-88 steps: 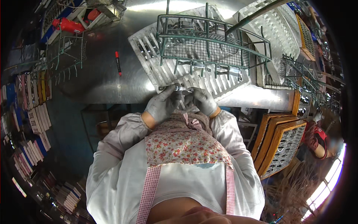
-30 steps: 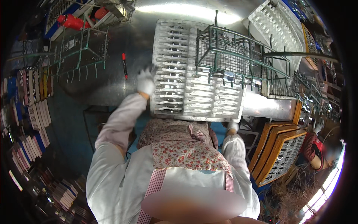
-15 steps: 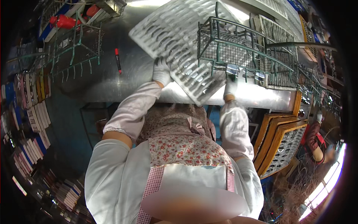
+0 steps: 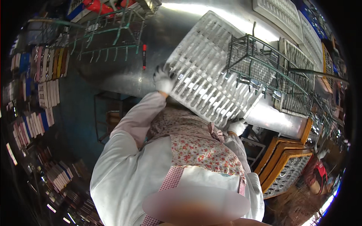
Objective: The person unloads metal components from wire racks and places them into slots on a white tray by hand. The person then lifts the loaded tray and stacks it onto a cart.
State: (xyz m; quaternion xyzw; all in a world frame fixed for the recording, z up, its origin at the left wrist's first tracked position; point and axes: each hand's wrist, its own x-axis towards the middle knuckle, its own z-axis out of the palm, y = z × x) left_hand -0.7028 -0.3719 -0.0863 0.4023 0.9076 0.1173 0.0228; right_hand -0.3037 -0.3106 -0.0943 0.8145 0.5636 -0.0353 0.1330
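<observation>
A white slotted plastic tray (image 4: 201, 41) lies slanted across the metal table, its near corner reaching toward my apron. Shiny pieces, too small to name, show in its nearer slots. My left hand (image 4: 163, 81), in a white glove with dark fingertips, grips the tray's left edge. At the near right corner, my gloved right hand (image 4: 237, 127) is closed on the tray's rim; part of its fingers is hidden. A green wire rack with a mesh basket (image 4: 252, 62) overlaps the tray's right side.
A red and black marker (image 4: 144, 57) lies on the metal table (image 4: 113, 73), near another green wire rack (image 4: 109, 35). More white trays (image 4: 279, 15) are at the far right. Orange-framed panels (image 4: 275, 158) lean below the table's right end. Another person (image 4: 315, 173) is farther right.
My right hand has left the spot beside the wire basket and moved nearer, onto the tray's near corner. The tray has turned and sits closer to me. The whole view has shifted.
</observation>
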